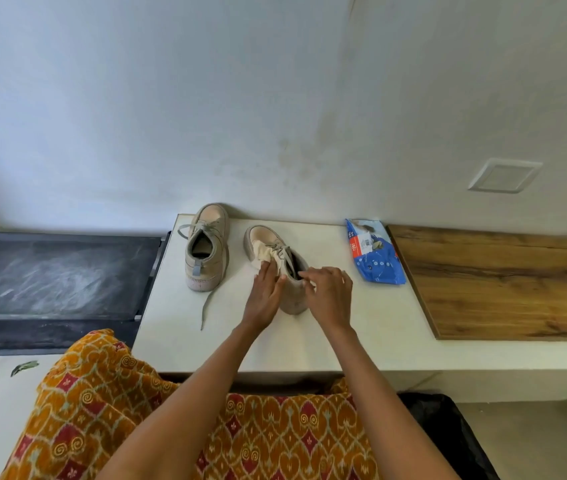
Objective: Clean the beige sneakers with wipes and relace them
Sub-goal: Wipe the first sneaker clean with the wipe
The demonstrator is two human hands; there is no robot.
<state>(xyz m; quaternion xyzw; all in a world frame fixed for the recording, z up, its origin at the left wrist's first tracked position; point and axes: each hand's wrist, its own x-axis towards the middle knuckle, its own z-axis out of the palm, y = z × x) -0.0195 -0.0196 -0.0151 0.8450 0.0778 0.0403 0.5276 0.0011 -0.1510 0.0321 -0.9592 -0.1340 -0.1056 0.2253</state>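
Note:
Two beige sneakers stand on a white table, toes toward the wall. The left sneaker stands alone, its grey lace trailing toward me. The right sneaker has a cream wipe draped over its left side. My left hand presses the wipe against that side with straight fingers. My right hand grips the heel collar of the same shoe, fingers curled over the rim.
A blue pack of wipes lies on the table to the right of the shoes. A wooden board covers the table's right part. A dark surface lies left of the table. Patterned orange cloth covers my lap.

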